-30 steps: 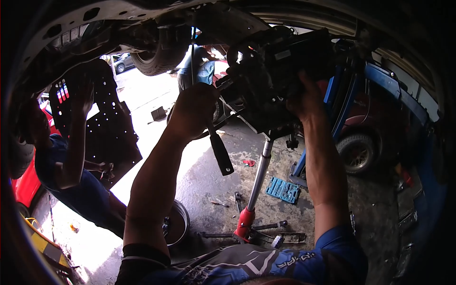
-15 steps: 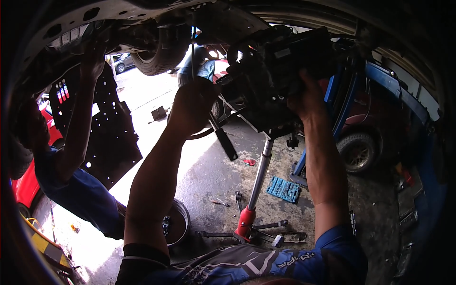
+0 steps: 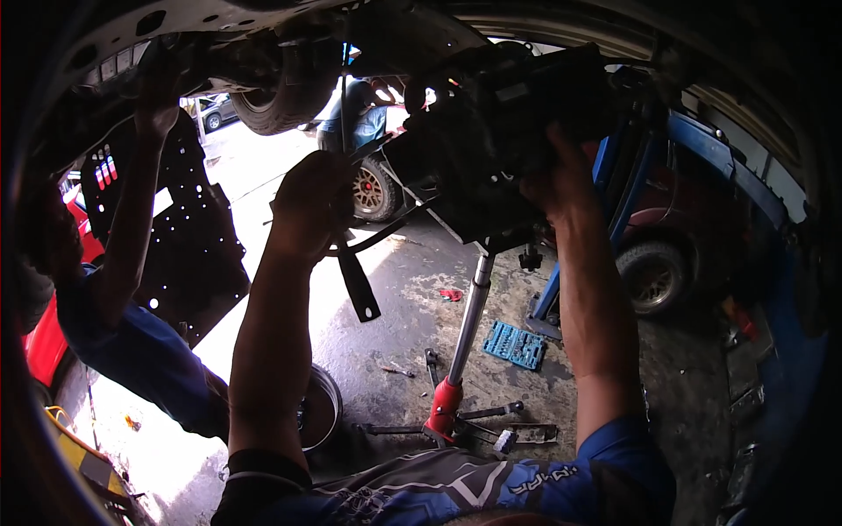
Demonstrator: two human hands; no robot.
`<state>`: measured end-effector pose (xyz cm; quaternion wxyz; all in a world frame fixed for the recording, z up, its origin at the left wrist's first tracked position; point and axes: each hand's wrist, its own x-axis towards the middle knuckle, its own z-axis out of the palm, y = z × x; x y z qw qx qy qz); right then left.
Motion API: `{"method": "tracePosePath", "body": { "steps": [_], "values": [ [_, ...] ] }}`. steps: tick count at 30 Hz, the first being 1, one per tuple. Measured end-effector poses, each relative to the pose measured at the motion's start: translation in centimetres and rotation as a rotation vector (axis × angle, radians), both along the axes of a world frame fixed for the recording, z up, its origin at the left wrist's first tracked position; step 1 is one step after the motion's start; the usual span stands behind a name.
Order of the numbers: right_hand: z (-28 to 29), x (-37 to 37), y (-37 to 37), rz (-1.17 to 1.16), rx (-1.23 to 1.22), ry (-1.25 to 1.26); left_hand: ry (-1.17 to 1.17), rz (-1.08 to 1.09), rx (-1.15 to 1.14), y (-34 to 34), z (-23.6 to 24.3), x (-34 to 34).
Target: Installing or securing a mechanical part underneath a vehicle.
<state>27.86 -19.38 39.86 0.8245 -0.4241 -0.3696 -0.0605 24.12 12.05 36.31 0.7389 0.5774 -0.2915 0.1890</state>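
Overhead, a dark gearbox (image 3: 478,162) rests on top of a jack with a silver post (image 3: 469,307) and red base. My left hand (image 3: 309,206) is closed round a long pry bar (image 3: 357,285); its black handle hangs below the fist and its thin shaft runs up towards the car's underside. A dark cable or hose loops just beside that fist. My right hand (image 3: 561,180) grips the right side of the gearbox, with its fingertips partly lost in shadow. The upper tip of the bar is too dark to make out.
At the left, a co-worker (image 3: 145,351) reaches up beside a dark perforated panel (image 3: 180,228). A blue socket set (image 3: 515,344) lies on the floor near a round pan (image 3: 324,408). A blue lift post (image 3: 614,206) stands at the right; another person (image 3: 355,118) is farther back.
My left hand has moved left, away from the gearbox, and the pry bar has swung from slanting to nearly upright. My right hand stays on the gearbox.
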Motion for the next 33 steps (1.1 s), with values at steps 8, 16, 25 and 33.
{"method": "tracePosePath", "body": {
  "steps": [8,16,25,33],
  "values": [
    [-3.5,-9.1,-3.0,-0.674,-0.298,-0.256,-0.773,0.556,0.083,-7.6,1.6,-4.9],
    [-6.4,-12.6,-4.0,-1.109,-0.713,-0.781,-0.640,0.323,0.355,-17.1,3.0,-6.5],
    [-2.9,-6.3,-14.1,-0.969,-1.012,-0.569,-0.398,0.952,0.299,-2.7,-0.3,1.3],
    [2.2,-2.4,-11.9,-0.996,-1.551,-0.739,-0.054,-0.135,-0.027,-6.9,0.4,4.2]
  ]
}}
